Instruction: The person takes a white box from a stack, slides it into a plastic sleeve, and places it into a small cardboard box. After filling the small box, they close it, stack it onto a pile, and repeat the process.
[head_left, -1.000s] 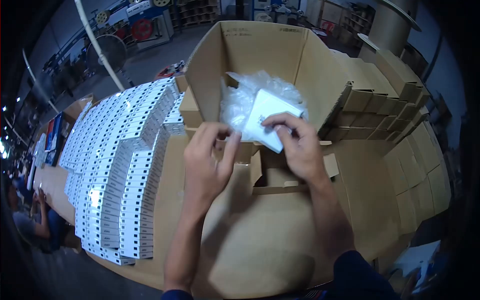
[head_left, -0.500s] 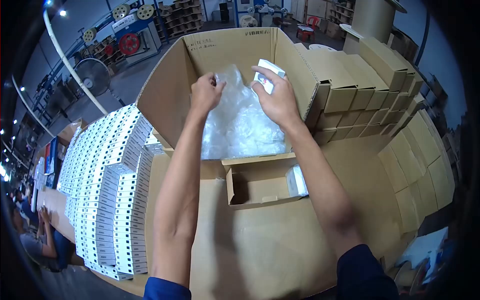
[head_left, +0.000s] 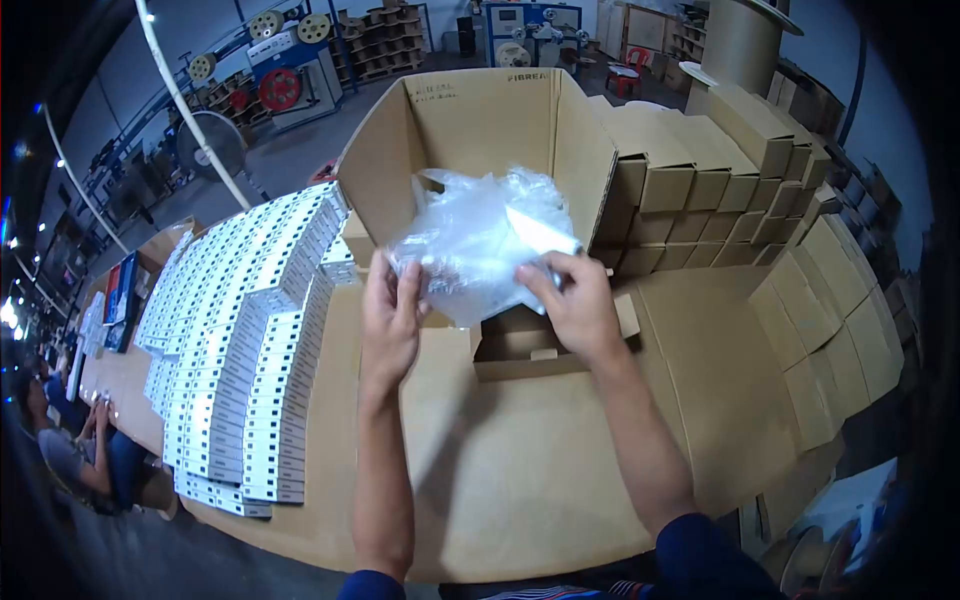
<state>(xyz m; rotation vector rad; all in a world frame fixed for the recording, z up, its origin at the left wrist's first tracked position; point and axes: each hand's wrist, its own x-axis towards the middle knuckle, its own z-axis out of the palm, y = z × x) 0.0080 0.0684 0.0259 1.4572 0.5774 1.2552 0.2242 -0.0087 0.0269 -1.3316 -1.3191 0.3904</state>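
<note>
My left hand (head_left: pixel 393 315) pinches the left edge of a clear plastic bag (head_left: pixel 465 235), thumb and fingers closed on it. In my right hand (head_left: pixel 582 305) is a small white box (head_left: pixel 540 236), held between thumb and fingers and overlapping the right side of the bag. Both hands are in front of a large open cardboard box (head_left: pixel 480 125), and more clear plastic lies behind the bag within it. Below the bag, a small open carton (head_left: pixel 535 368) rests on the cardboard-covered table (head_left: pixel 540 470), partly hidden by the bag and my right hand.
Tall stacks of white boxes (head_left: pixel 240 340) stand at the left. On the right are stacked brown cartons (head_left: pixel 690 190) and a row of upright brown cartons (head_left: pixel 825 330). A seated person (head_left: pixel 80 450) works at another table at far left. Machines (head_left: pixel 285 75) stand behind.
The plastic bag has come up out of the large box and toward me, held by my left hand. My right hand has lowered with the white box, bringing it against the bag.
</note>
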